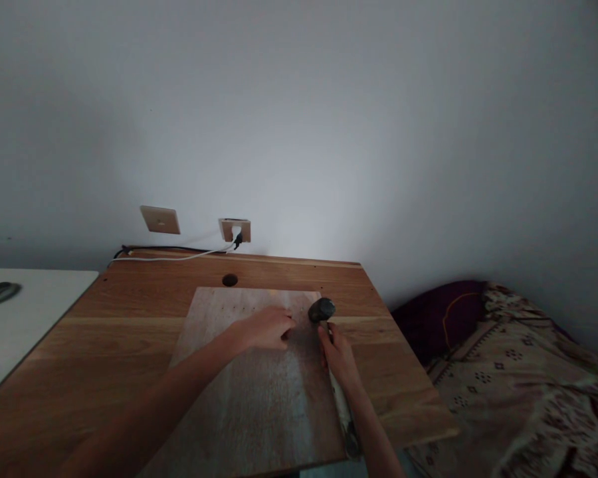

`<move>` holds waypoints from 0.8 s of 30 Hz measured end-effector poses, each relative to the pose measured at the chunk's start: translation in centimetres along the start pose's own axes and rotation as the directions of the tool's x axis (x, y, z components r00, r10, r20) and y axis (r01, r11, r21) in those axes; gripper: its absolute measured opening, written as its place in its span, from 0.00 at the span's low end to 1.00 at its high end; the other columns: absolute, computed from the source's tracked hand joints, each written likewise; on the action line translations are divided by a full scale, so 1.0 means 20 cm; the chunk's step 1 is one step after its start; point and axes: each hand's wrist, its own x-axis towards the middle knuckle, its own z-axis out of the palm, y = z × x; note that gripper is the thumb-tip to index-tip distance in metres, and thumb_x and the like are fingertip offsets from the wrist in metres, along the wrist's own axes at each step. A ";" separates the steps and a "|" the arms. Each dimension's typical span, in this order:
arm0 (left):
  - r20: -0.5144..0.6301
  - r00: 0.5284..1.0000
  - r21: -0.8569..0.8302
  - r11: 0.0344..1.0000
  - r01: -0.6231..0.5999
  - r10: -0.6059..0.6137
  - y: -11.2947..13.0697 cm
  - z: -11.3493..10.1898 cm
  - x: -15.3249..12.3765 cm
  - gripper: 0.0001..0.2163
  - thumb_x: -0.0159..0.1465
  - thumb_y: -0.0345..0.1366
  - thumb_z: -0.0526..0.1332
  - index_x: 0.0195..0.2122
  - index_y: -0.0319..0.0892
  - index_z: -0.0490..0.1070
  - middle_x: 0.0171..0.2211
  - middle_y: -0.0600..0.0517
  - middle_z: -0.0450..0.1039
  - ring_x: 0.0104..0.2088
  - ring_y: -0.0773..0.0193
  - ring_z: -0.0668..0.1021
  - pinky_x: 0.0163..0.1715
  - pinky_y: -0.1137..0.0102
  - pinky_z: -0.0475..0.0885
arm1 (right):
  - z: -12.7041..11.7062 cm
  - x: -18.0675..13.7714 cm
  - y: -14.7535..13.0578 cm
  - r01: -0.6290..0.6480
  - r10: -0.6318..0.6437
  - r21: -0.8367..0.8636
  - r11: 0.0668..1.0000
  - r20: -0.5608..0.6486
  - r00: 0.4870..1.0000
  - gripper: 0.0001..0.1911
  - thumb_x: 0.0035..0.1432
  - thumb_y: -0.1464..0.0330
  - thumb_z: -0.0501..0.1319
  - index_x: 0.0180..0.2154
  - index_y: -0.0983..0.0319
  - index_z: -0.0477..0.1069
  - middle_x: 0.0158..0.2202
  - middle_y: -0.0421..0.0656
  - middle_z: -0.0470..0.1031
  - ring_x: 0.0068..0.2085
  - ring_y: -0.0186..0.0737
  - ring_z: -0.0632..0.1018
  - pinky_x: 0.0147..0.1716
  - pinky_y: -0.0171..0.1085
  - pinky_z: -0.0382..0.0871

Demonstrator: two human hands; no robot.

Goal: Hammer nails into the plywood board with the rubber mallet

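A pale plywood board (249,398) lies flat on a wooden desk (129,332). My left hand (268,328) rests on the board's far part, fingers pinched together near a spot on the wood; what they hold is too small to make out. My right hand (339,355) is closed round the handle of a hammer (321,310), close under its dark head. The hammer head hovers just right of my left fingertips, at the board's far right edge. The handle runs back along my right forearm.
Two wall sockets (234,229) sit above the desk's back edge, one with a plug and a white cable (169,257). A round cable hole (230,280) is in the desk. A white table (24,312) stands left; a patterned bed cover (518,392) lies right.
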 end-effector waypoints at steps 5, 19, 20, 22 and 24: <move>-0.180 0.975 -0.284 0.956 0.071 -0.126 -0.10 -0.01 0.08 0.11 0.60 0.25 0.62 0.41 0.42 0.78 0.36 0.52 0.82 0.36 0.62 0.81 0.38 0.71 0.71 | -0.01 0.01 0.00 -0.002 0.002 0.000 1.000 0.012 1.000 0.21 0.66 0.47 0.53 0.37 0.58 0.69 0.17 0.35 0.67 0.16 0.39 0.71 0.19 0.35 0.62; -0.365 0.886 -0.408 0.904 0.124 -0.286 -0.24 0.13 0.14 0.03 0.62 0.29 0.67 0.36 0.42 0.80 0.34 0.51 0.82 0.36 0.60 0.81 0.41 0.69 0.72 | 0.00 0.01 0.01 0.003 -0.003 0.040 0.999 -0.002 1.000 0.22 0.64 0.45 0.53 0.37 0.57 0.68 0.19 0.34 0.66 0.15 0.37 0.69 0.17 0.35 0.60; -0.374 0.882 -0.393 0.910 0.129 -0.286 -0.24 0.13 0.14 0.03 0.63 0.29 0.66 0.36 0.43 0.80 0.34 0.51 0.82 0.36 0.60 0.81 0.41 0.69 0.71 | 0.01 0.01 0.01 -0.001 0.001 0.047 0.999 0.000 1.000 0.23 0.64 0.45 0.53 0.37 0.57 0.67 0.18 0.34 0.66 0.14 0.37 0.68 0.16 0.35 0.60; -0.384 0.877 -0.377 0.916 0.137 -0.289 -0.24 0.13 0.13 0.04 0.63 0.29 0.65 0.37 0.43 0.80 0.34 0.51 0.82 0.36 0.60 0.80 0.41 0.69 0.71 | 0.01 0.01 0.01 -0.007 0.007 0.058 0.998 -0.001 1.000 0.22 0.64 0.45 0.53 0.37 0.57 0.67 0.18 0.33 0.64 0.14 0.37 0.68 0.16 0.34 0.60; -0.383 0.878 -0.379 0.915 0.135 -0.288 -0.24 0.13 0.13 0.05 0.63 0.29 0.65 0.37 0.43 0.80 0.34 0.51 0.82 0.36 0.60 0.80 0.40 0.69 0.71 | 0.01 0.01 0.01 -0.009 0.009 0.060 0.998 -0.002 1.000 0.22 0.64 0.45 0.53 0.37 0.57 0.67 0.18 0.32 0.64 0.14 0.37 0.68 0.16 0.34 0.60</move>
